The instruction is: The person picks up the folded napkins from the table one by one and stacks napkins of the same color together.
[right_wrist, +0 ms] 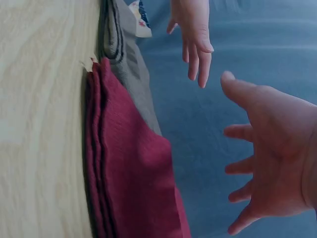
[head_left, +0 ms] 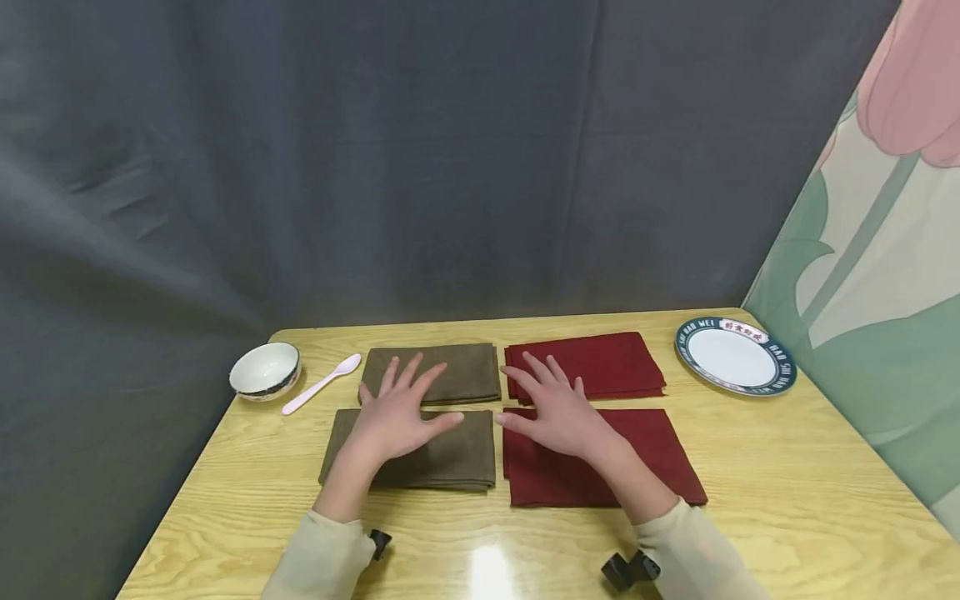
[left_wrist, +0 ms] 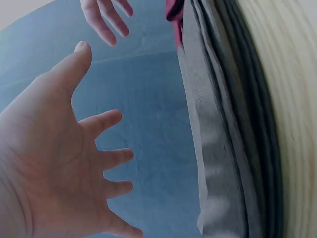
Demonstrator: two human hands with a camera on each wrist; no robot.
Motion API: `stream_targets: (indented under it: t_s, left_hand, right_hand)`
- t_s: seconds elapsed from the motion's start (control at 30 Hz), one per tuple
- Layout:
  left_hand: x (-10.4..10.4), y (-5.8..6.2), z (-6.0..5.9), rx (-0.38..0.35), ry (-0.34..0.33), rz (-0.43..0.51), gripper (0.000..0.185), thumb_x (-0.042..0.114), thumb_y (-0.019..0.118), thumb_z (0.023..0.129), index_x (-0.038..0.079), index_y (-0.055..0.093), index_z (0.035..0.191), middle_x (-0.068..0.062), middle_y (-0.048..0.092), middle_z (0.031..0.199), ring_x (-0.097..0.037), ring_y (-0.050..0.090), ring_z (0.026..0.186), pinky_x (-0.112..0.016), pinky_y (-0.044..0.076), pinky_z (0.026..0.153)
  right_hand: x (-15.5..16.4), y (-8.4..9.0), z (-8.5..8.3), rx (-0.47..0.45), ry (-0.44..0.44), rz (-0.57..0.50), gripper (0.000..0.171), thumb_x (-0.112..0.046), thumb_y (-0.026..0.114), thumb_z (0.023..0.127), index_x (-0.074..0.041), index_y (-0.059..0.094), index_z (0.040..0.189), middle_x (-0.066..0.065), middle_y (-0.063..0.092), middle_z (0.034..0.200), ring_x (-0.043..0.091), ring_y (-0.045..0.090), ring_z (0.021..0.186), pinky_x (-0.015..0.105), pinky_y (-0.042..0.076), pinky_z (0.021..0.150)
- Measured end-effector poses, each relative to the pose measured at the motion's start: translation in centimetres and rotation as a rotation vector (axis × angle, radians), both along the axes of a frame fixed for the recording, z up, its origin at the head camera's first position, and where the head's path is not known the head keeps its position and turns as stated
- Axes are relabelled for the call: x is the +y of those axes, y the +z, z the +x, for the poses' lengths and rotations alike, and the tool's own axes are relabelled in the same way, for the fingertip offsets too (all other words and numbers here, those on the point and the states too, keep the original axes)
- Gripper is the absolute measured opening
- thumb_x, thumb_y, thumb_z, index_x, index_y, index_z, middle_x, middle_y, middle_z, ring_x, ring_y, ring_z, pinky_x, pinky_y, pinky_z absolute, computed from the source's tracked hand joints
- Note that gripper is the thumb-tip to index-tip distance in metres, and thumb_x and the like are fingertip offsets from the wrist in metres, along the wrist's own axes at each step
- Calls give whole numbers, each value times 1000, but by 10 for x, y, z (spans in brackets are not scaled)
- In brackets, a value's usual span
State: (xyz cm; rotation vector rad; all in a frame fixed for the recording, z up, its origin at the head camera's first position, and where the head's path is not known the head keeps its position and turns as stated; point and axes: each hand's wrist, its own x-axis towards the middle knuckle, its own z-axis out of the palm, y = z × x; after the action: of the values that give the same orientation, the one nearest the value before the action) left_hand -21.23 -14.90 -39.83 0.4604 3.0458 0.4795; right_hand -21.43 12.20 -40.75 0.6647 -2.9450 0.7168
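Note:
My left hand [head_left: 397, 423] hovers with spread fingers above two folded grey-brown cloths, a far one [head_left: 457, 375] and a near one [head_left: 465, 450]. Over two folded dark red cloths, the far one [head_left: 600, 367] and the near one [head_left: 645, 450], my right hand [head_left: 566, 417] is held the same way, fingers apart. Both palms are bare and hold nothing. In the left wrist view, a gap shows between the left hand [left_wrist: 54, 153] and the layered grey cloth [left_wrist: 223, 148]. The right wrist view has the right hand [right_wrist: 277, 153] likewise apart from the red cloth [right_wrist: 133, 163].
A white bowl [head_left: 266, 368] with a patterned outside stands at the table's left edge, beside a pale pink spoon [head_left: 322, 383]. At the right lies a plate [head_left: 735, 357] with a dark lettered rim. A dark curtain [head_left: 450, 167] hangs behind the wooden table [head_left: 787, 483].

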Motion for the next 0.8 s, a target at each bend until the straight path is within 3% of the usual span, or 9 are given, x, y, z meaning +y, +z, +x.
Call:
stream_targets:
  t_s: [0.17, 0.3, 0.63, 0.8]
  left_hand:
    - [-16, -5, 1, 3, 35, 17, 89, 78, 52, 89, 30, 31, 161, -10, 15, 168, -43, 0, 152, -86, 7, 101]
    - [-28, -11, 3, -2, 52, 18, 88, 75, 54, 90, 27, 33, 160, -14, 17, 167, -46, 4, 151, -86, 9, 100]
    - [-53, -15, 9, -42, 77, 23, 82, 59, 65, 93, 20, 36, 159, -21, 22, 164, -54, 19, 145, -85, 21, 98]
    - [-64, -20, 11, -64, 72, 30, 79, 52, 68, 93, 18, 37, 158, -23, 24, 163, -54, 26, 143, -81, 33, 95]
  right_hand:
    - [-10, -3, -1, -41, 30, -78, 71, -50, 71, 93, -18, 48, 152, 19, 33, 160, 45, 27, 146, 67, 33, 108]
    - [-19, -6, 1, -101, 46, -149, 63, -40, 71, 95, -13, 51, 148, 16, 44, 152, 36, 46, 135, 54, 46, 103]
    - [-39, -17, 3, -218, 66, -301, 45, -21, 70, 98, -5, 58, 138, 16, 61, 131, 27, 65, 104, 40, 56, 78]
    - [-43, -20, 5, -246, 27, -263, 46, -22, 70, 98, -5, 57, 139, 19, 64, 128, 31, 65, 109, 44, 57, 81]
